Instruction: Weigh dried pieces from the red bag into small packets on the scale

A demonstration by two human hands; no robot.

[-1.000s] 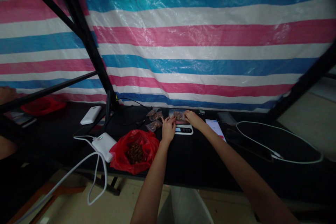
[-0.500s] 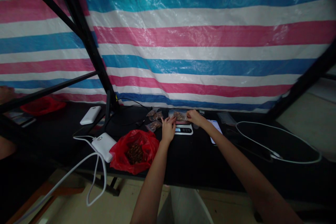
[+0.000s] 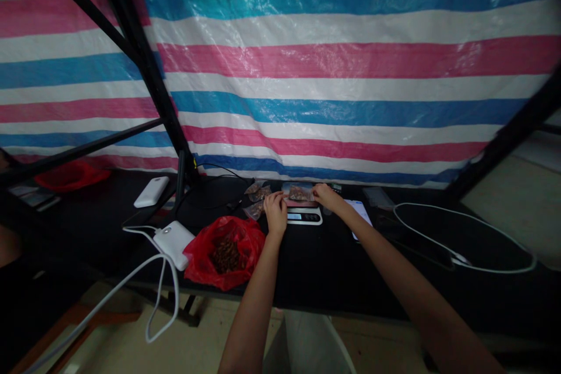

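Note:
A small clear plastic bag (image 3: 301,193) with brown pieces in it lies on a white kitchen scale (image 3: 310,217) with a lit display. My left hand (image 3: 276,214) is at the bag's left edge, its fingers curled closed on the plastic. At the opposite edge, my right hand (image 3: 326,196) pinches the bag between thumb and fingers. Several filled small bags (image 3: 255,210) lie just left of my left hand. Nearer to me, an open red plastic bag (image 3: 197,256) holds a heap of loose brown pieces (image 3: 225,256), too dark to name exactly.
A phone (image 3: 360,214) lies right of the scale, with flat clear bags (image 3: 379,198) beyond. A white cable (image 3: 517,235) loops at right. Left are a white power bank (image 3: 174,244), another white device (image 3: 151,191), black frame bars (image 3: 151,79) and another person's arm (image 3: 7,245).
My left hand has shifted slightly left, uncovering more of the scale's display. The bag's contents lie a little differently. My right hand stays almost in place. The other person's hand at left has moved.

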